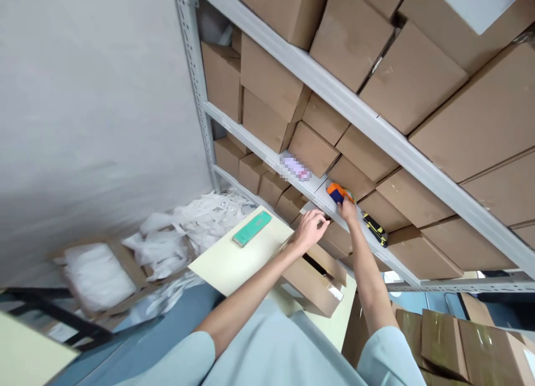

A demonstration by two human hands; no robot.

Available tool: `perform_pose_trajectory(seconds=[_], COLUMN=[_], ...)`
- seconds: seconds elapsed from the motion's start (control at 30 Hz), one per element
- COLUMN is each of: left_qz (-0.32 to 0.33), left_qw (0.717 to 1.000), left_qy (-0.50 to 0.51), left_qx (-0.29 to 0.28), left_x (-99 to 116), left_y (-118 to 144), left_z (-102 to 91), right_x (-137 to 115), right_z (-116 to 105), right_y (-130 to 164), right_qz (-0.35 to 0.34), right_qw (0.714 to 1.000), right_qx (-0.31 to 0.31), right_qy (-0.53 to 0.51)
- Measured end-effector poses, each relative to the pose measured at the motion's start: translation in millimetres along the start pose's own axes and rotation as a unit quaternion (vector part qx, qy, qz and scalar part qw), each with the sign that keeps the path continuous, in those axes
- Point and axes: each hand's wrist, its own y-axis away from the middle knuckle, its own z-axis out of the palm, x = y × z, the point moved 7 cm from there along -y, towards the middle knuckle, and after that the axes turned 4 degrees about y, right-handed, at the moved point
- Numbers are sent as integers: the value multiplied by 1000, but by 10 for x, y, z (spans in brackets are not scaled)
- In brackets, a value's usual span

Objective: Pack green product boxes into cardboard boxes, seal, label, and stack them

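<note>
My right hand [348, 210] reaches to the grey shelf edge, its fingers closed on an orange and dark blue item [335, 192] whose kind I cannot make out. Part of that item is hidden behind the fingers. My left hand [310, 230] is raised just left of it, above an open-topped cardboard box [311, 285]; its fingers are loosely curled in, and nothing shows in them. Black and yellow items [375, 230] lie on the same shelf, right of my right hand. A flat green box [252, 228] rests on the pale tabletop [221, 260].
Metal shelving [368, 110] packed with brown cartons [422, 76] rises in front. A blurred-out pale item [296, 167] lies on the shelf to the left. White plastic bags [200, 221] are piled at the wall, left of the table. More cartons [443, 341] stand at lower right.
</note>
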Motion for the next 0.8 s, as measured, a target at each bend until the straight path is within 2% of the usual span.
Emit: perform_pose_trajectory(seconds=[0.1,0.17,0.2,0.23,0.3,0.4,0.47,0.63,0.8], left_qz=[-20,-36,-48,-60,-85,-100,-89,-60,-25], left_qw=[998,994,992,990,985,981,983,984,984], left_qy=[59,96,111,123,147,166,163,163,132], left_qx=[16,26,28,30,26,12,-2,-45,-120], left_x=[12,3,-6,-12,-4,96,210,454,561], left_y=[237,436,540,640,820,1012,1090,1178,1183], left_z=[-147,-271,-331,-385,-466,-526,-548,-622,-664], right_x=[58,72,63,45,-62,-290,-402,-428,-414], right_z=[59,131,174,217,331,434,409,243,188], right_y=[169,492,721,984,1548,2275,2578,2882,2986], right_qz=[-3,-15,-26,-37,-54,-27,-5,3,-19], right_qw=[999,988,973,946,885,828,813,818,808], right_qx=[26,69,91,110,102,68,72,81,35], right_qy=[-36,-134,-211,-303,-451,-556,-578,-570,-587])
